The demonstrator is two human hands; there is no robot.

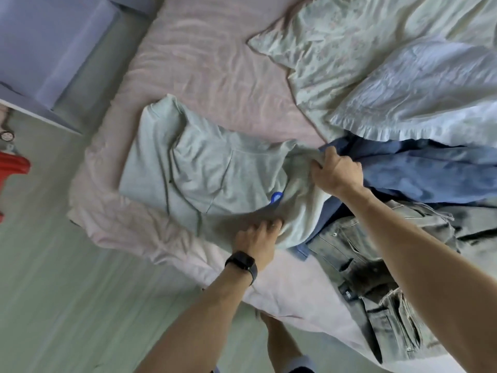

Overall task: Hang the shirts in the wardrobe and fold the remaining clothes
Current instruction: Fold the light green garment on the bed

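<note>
A pale grey-green shirt [204, 173] lies crumpled on the pink bed sheet [209, 76], with a small blue mark near its lower middle. My left hand [259, 239], with a black watch on the wrist, grips the shirt's near edge. My right hand [336, 172] holds a bunched fold of the same shirt at its right side. Under and beside that hand lies a dark blue garment [419, 170]. Grey-washed jeans [357, 259] lie at the bed's near right edge, partly under my right forearm.
A pale green duvet [349, 41] and a white frilled pillow [425, 90] fill the bed's far right. Light wooden floor [67, 278] lies to the left. White furniture [48, 49] stands at top left, and a red object [13, 168] sits at the left edge.
</note>
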